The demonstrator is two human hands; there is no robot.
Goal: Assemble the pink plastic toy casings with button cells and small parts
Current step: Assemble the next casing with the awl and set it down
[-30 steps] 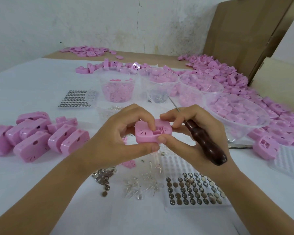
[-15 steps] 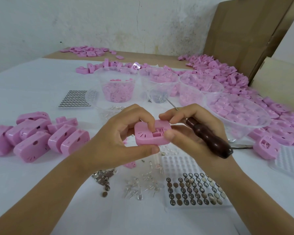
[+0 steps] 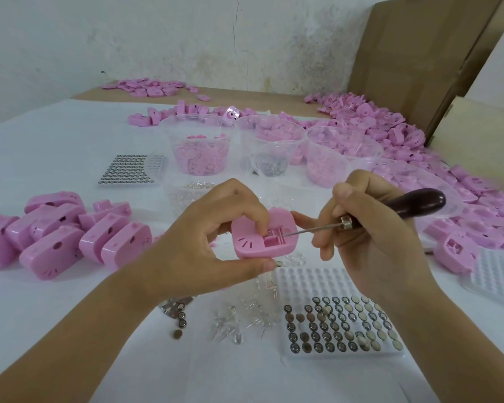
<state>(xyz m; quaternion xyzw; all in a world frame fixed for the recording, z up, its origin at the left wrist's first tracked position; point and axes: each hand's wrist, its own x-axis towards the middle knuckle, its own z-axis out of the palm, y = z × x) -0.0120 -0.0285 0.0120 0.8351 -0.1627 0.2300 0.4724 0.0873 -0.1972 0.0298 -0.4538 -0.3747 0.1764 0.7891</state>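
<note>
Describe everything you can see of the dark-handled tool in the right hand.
The tool is an awl-like pick: a glossy dark brown handle that looks wooden, a small silvery collar and a thin straight metal shaft. The right hand grips it near the collar, the handle's rounded end sticking out to the right. It lies nearly level, its tip in the open recess of the pink casing.

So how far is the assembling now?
Done, it seems: a group of closed casings lies at the left. In hand: the left hand holds one casing while the right hand works an awl tip in its open compartment. Left: a big pile of pink parts at the right, and a tray partly full of cells.
</note>
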